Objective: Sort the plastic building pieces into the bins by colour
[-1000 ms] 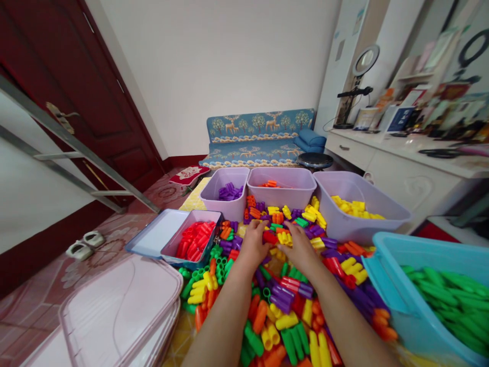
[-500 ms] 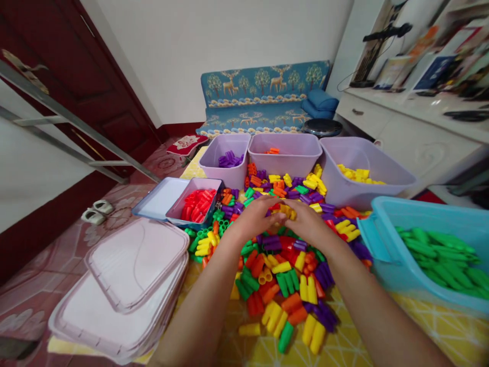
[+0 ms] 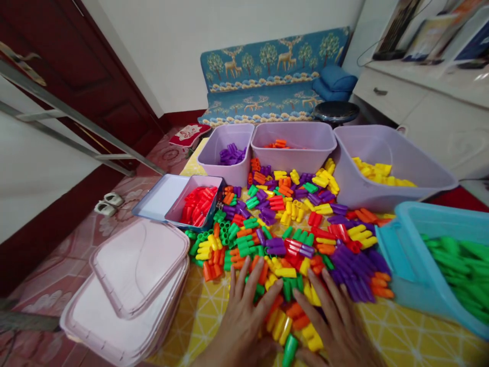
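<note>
My left hand (image 3: 246,308) lies with fingers spread over the near left part of a pile of coloured plastic building pieces (image 3: 290,247). Opposite it, my right hand (image 3: 332,316) is spread too, fingertips on or just above yellow and green pieces. Between the hands are yellow pieces (image 3: 279,326), orange ones and a green piece (image 3: 290,349). Neither hand grips anything that shows. The pieces are short joined tubes in red, orange, yellow, green and purple, scattered across a yellow patterned tablecloth (image 3: 194,306).
Lilac bins hold purple (image 3: 232,154), orange (image 3: 278,144) and yellow pieces (image 3: 382,172). A turquoise bin (image 3: 405,265) at right holds green ones. Red pieces (image 3: 198,205) fill a smaller box at left, beside stacked lids (image 3: 126,311). A patterned sofa (image 3: 267,76) stands behind.
Both hands have drawn back toward me from the middle of the pile and spread apart, palms down. Yellow pieces that were between them now lie on the pile. The view has tilted down.
</note>
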A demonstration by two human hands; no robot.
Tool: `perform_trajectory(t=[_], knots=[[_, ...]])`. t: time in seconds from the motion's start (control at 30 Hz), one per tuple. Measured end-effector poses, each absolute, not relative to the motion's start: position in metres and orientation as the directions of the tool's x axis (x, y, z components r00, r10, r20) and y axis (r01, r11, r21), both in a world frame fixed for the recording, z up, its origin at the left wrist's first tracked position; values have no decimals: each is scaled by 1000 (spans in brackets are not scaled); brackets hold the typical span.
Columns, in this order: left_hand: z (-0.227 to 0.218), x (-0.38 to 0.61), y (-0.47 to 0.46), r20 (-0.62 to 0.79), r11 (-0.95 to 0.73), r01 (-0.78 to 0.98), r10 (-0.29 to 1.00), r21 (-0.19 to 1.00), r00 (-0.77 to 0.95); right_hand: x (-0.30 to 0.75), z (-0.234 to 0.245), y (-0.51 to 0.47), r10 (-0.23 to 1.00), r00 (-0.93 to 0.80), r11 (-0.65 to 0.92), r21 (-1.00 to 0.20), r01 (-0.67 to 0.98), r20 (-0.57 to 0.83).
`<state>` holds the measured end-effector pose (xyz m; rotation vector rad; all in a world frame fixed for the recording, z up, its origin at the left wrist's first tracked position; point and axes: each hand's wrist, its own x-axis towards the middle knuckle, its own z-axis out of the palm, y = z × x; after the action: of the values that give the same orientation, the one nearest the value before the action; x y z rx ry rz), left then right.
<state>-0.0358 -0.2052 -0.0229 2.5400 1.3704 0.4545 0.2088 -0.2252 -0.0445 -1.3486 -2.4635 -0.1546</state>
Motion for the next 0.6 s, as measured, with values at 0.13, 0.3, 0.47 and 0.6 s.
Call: perform_trajectory(t=[0.13, 0.3, 0.47, 0.6], knots=[[-9, -14, -159, 225, -560, 706, 826, 435, 517, 195, -35, -172, 860, -370, 452, -187, 872, 351], [4, 6, -91, 234, -559, 606, 814, 566, 532, 189, -16, -99, 852, -254, 419, -304, 856, 458], [12, 6, -68, 374, -487, 631, 872, 603, 316, 187, 4, -58, 871, -87, 297, -377, 877, 484], [17, -25, -106, 509, -436, 691, 853, 577, 113, 169, 18, -64, 813, -23, 375, -492, 786, 582]])
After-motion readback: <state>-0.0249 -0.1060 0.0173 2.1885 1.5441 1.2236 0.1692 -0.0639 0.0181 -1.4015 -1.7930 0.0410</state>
